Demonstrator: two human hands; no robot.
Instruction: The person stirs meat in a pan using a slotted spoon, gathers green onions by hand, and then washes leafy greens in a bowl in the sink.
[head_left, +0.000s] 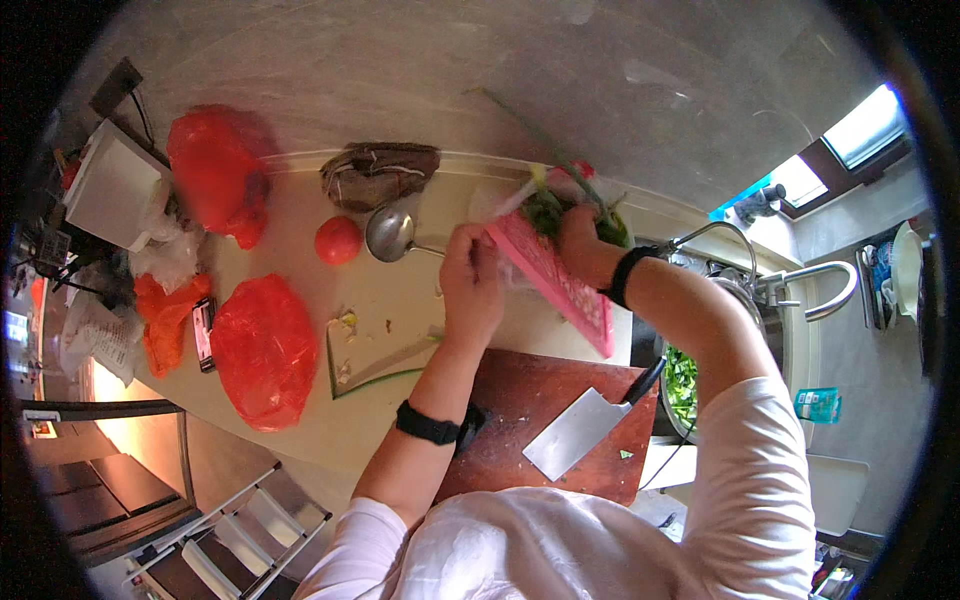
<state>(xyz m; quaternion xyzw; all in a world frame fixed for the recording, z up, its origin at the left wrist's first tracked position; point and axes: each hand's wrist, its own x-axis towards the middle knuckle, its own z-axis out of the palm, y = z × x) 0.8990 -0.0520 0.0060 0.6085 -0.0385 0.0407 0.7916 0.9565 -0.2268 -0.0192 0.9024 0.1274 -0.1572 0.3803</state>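
Note:
My left hand (472, 289) is closed on the near left rim of a pink plastic basket (566, 289), which is tilted above the counter. My right hand (586, 244) reaches into leafy green vegetables (546, 212) at the basket's far side; its fingers are hidden among the leaves, so its grip does not show. A long green stalk (521, 124) sticks out beyond them. Nearer my body, a cleaver (574, 435) with a black handle lies on a reddish-brown cutting board (517, 390).
A metal ladle (390, 232), a tomato (337, 240) and red plastic bags (266, 352) (214, 169) lie on the counter at left. At right are a faucet (836, 300) and a bowl of chopped greens (680, 390). A folding step ladder (240, 536) stands at lower left.

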